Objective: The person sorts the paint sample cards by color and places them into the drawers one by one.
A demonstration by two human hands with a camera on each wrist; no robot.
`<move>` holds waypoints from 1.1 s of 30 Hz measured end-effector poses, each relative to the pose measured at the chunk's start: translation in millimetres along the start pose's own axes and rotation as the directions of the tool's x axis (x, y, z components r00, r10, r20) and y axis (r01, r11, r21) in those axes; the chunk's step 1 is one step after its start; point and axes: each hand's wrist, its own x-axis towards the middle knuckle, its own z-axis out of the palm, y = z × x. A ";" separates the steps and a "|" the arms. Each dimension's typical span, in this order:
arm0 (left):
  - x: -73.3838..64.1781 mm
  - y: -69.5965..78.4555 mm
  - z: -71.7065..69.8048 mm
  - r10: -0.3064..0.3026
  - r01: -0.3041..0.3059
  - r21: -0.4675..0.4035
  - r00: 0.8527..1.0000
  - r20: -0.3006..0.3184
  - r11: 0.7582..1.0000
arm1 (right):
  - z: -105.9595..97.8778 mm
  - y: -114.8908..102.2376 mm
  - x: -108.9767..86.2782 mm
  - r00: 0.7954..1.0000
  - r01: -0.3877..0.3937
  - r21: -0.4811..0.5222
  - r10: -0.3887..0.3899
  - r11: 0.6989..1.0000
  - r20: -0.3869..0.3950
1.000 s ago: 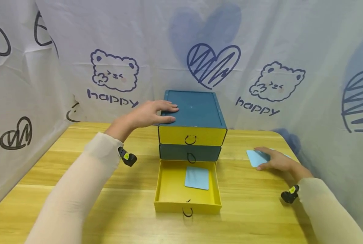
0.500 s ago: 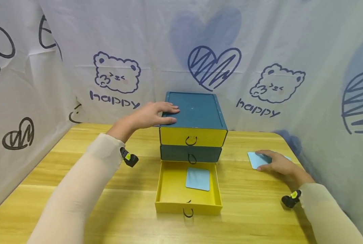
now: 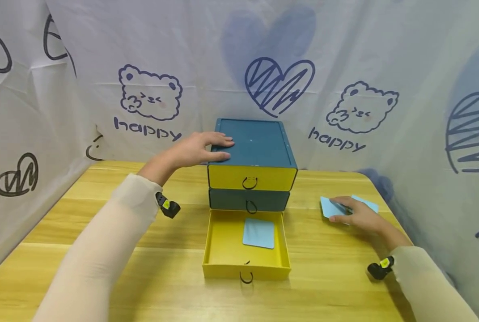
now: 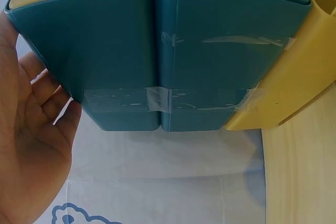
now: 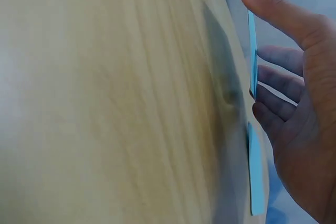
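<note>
My right hand (image 3: 360,215) pinches a light blue square card (image 3: 328,207) between thumb and fingers, at the right of the table. In the right wrist view this card (image 5: 253,51) stands a little off the wood, with a second blue card (image 5: 255,174) lying near it. My left hand (image 3: 199,150) rests on the left edge of the teal top of a small drawer cabinet (image 3: 259,142), fingers extended. The cabinet's yellow bottom drawer (image 3: 221,246) is pulled out. One light blue card (image 3: 258,233) lies inside it, towards the back right.
Above the pulled-out drawer sit a teal drawer (image 3: 271,201) and a yellow one (image 3: 225,177), both pushed in, with black ring pulls. The wooden table (image 3: 324,277) meets a printed white curtain (image 3: 207,103) behind and at both sides. Clear tape (image 4: 121,99) crosses the cabinet's side.
The right hand has lifted a blue card slightly and shifted it a little left, uncovering more of the second card. My left hand stays on the cabinet top.
</note>
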 end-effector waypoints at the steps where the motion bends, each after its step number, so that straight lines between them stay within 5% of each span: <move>1: 0.0 0.1 -0.2 0.000 0.000 0.003 1.000 0.001 1.000 | 0.4 -2.2 -1.3 1.000 0.007 0.000 -0.007 1.000 0.001; 9: 1.6 -1.1 -0.5 -0.015 0.015 0.008 1.000 0.004 1.000 | 2.7 -23.8 -11.1 0.993 0.118 -0.016 -0.118 0.993 -0.025; 17: 2.1 1.8 -3.6 -0.031 0.030 0.025 0.999 0.020 0.999 | 9.5 -67.8 -21.1 0.979 0.203 -0.034 -0.204 0.979 -0.013; 26: 3.8 6.9 -5.5 -0.042 0.041 0.034 0.998 0.046 0.999 | 21.3 -123.7 -34.7 0.929 0.368 -0.052 -0.366 0.928 0.044; 33: 7.4 9.8 -11.0 -0.072 0.068 0.042 0.993 0.097 0.997 | 32.3 -164.4 -37.5 0.870 0.492 -0.104 -0.485 0.864 0.087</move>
